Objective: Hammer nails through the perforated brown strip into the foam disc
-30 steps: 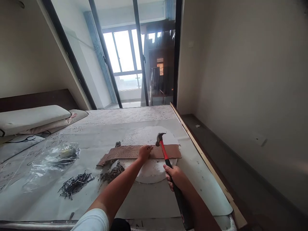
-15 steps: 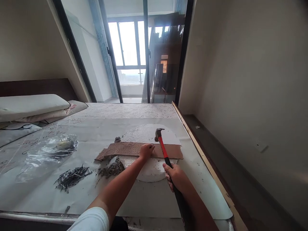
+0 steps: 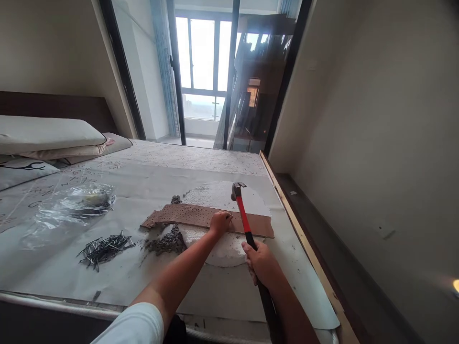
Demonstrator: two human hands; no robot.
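My left hand (image 3: 219,222) rests on a brown board (image 3: 193,215) dotted with rows of small holes. Its fingertips are pinched around what looks like a thin nail (image 3: 230,218), mostly hidden by the fingers. In my right hand (image 3: 263,262) is a claw hammer (image 3: 244,215) with a red and black handle, gripped partway along. The hammer head is raised just right of the left fingertips and appears apart from the nail. Under the board lies a round white slab (image 3: 225,252). A heap of loose nails (image 3: 104,250) lies to the left.
Grey crumbled debris (image 3: 168,240) is piled at the board's near left edge. A clear plastic bag (image 3: 68,208) lies farther left, near pillows (image 3: 50,136). A wooden edge strip (image 3: 294,220) borders the covered bed on the right. Glass sliding doors stand behind.
The camera view has tilted slightly, shifting the whole scene. My left hand still pinches at the same spot on the board, and the hammer stays raised beside it.
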